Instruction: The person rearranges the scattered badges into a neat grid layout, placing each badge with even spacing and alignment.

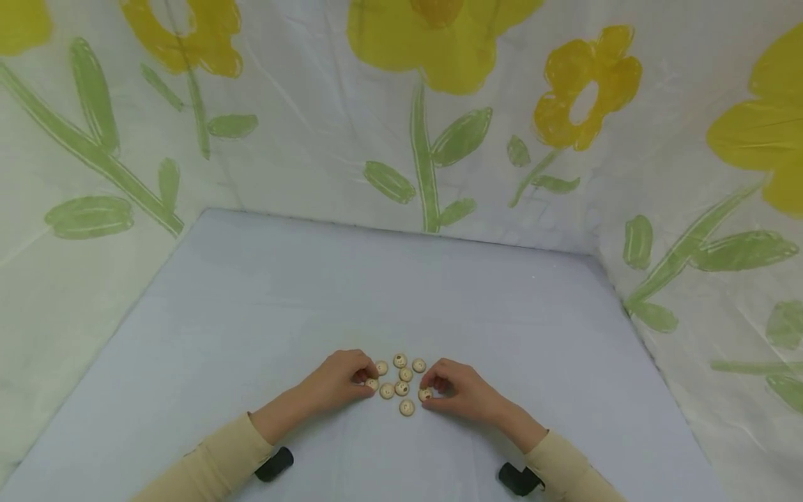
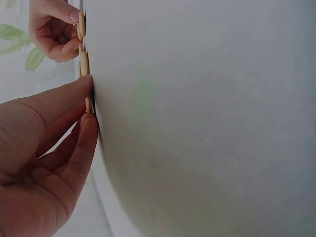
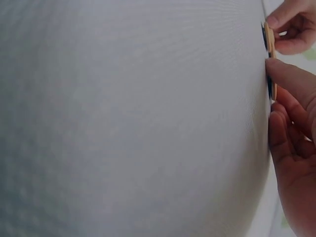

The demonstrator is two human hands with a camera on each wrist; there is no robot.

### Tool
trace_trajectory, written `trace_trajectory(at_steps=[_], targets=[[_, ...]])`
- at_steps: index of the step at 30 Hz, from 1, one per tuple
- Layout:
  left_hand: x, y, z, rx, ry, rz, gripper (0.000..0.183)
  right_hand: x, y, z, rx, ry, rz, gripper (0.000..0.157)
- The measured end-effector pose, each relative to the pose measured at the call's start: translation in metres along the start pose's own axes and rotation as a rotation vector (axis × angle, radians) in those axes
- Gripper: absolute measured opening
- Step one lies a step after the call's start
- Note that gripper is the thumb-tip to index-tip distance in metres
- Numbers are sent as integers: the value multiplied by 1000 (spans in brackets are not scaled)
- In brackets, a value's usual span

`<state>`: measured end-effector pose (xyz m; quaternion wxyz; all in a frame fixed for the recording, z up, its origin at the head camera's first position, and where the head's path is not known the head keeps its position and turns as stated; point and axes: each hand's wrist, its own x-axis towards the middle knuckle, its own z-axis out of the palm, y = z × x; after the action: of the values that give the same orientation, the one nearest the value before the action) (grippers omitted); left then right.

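Several small round wooden discs (image 1: 387, 391) with dark printed marks lie in a loose cluster on the pale table. At the cluster's left side, my left hand (image 1: 339, 380) pinches one disc (image 1: 371, 384) by its edges, between thumb and fingers. Across from it, my right hand (image 1: 465, 394) holds another disc (image 1: 425, 394), thumb on its near edge and fingers on its far edge. The left wrist view shows that held disc edge-on (image 2: 89, 104), low against the tabletop. In the right wrist view, the right hand's disc (image 3: 274, 90) also appears edge-on between thumb and fingers.
A pale, smooth table (image 1: 401, 293) spreads around the discs. White curtains (image 1: 301, 153) painted with yellow flowers and green leaves border its back and sides. Dark wrist-worn devices (image 1: 274, 465) sit by both beige sleeves (image 1: 216, 453).
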<state>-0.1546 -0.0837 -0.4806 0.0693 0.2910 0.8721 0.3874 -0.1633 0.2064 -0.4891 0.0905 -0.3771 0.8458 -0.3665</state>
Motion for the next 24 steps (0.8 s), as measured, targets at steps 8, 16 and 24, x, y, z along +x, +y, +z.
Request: trace_trajectory(at_steps=[8, 16, 24], targets=[[4, 6, -1, 60, -8, -11, 15, -1, -2, 0, -9, 4, 60, 23], [5, 10, -4, 85, -18, -14, 13, -1, -3, 1, 5, 27, 69, 23], [5, 10, -5, 74, -28, -42, 13, 0, -1, 0, 12, 29, 59, 22]])
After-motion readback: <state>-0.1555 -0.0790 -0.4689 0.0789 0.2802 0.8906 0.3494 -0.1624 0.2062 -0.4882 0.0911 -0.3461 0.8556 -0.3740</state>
